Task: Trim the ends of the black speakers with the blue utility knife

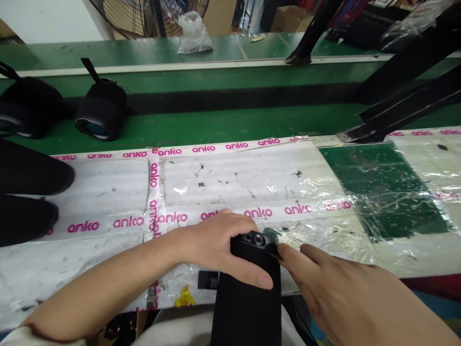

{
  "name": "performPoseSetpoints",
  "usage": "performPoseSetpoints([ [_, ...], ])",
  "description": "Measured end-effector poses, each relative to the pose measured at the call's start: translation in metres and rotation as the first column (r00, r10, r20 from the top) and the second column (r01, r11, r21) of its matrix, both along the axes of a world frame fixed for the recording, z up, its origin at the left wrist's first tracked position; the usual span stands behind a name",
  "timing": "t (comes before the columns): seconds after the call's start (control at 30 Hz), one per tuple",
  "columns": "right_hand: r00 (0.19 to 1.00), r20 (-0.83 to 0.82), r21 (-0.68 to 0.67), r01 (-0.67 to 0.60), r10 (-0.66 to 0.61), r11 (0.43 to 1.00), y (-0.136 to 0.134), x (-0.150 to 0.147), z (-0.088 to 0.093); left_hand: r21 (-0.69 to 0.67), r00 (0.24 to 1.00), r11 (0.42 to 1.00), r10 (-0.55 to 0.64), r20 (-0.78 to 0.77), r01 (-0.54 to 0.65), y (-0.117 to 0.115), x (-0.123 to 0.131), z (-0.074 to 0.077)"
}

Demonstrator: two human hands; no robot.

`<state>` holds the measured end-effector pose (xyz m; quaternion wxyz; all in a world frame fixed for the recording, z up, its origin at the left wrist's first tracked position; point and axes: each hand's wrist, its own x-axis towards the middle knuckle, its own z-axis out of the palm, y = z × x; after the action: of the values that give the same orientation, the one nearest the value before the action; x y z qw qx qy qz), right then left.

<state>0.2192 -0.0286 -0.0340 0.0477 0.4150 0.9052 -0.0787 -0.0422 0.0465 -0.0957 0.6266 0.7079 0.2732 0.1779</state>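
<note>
A long black fabric-covered case (248, 312) stands at the near edge of the bench, its end with round holes facing up. Around its upper part wraps my left hand (219, 247), thumb across the near face. At the right corner of that end, my right hand (324, 283) has its fingers pinched on a thin dark piece, too small to identify. A small black square part (208, 279) and a yellow piece (184, 296) lie on the bench left of the case.
Two black cases (36, 192) lie at the left. Black cylindrical speakers (103, 108) sit on the green belt (216, 120) behind the taped bench top (230, 182). Dark metal supports (406, 105) rise at right. A plastic bag (194, 33) rests on the far ledge.
</note>
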Motion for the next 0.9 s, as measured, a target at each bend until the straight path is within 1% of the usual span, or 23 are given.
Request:
performPoseSetpoints([
  [0.1,1.000,0.012,0.005,0.014,-0.014,1.000,0.002,-0.004,0.002,0.008,1.000,1.000,0.018,-0.002,-0.018,-0.002,0.000,0.001],
  [0.2,1.000,0.027,-0.007,0.008,-0.007,1.000,0.002,-0.006,0.002,-0.016,1.000,1.000,0.024,-0.007,-0.024,-0.002,0.000,0.001],
  [0.33,1.000,0.007,-0.024,-0.002,0.002,1.000,0.003,-0.006,-0.001,-0.025,0.999,0.999,0.032,-0.023,-0.033,-0.002,0.000,0.003],
  [0.53,0.999,-0.042,-0.021,-0.018,0.017,1.000,0.007,-0.005,-0.001,-0.057,0.999,0.998,0.024,0.048,-0.021,0.000,0.000,0.001],
  [0.63,0.999,-0.031,-0.052,-0.026,0.024,0.998,0.006,-0.003,0.001,-0.048,0.997,0.998,0.030,0.068,-0.027,-0.001,0.000,0.000],
  [0.7,0.999,-0.028,-0.089,-0.028,0.025,0.996,0.005,-0.001,0.001,-0.046,0.998,0.998,0.036,0.056,-0.033,-0.002,0.001,0.000],
  [0.77,0.999,-0.025,-0.097,-0.027,0.025,0.995,0.007,-0.001,0.002,-0.038,0.998,0.998,0.051,0.040,-0.050,-0.003,0.001,0.001],
  [0.9,0.999,-0.030,-0.028,-0.037,0.037,0.999,0.012,-0.007,0.005,-0.019,0.998,0.998,0.062,0.023,-0.061,-0.004,0.003,0.002],
])
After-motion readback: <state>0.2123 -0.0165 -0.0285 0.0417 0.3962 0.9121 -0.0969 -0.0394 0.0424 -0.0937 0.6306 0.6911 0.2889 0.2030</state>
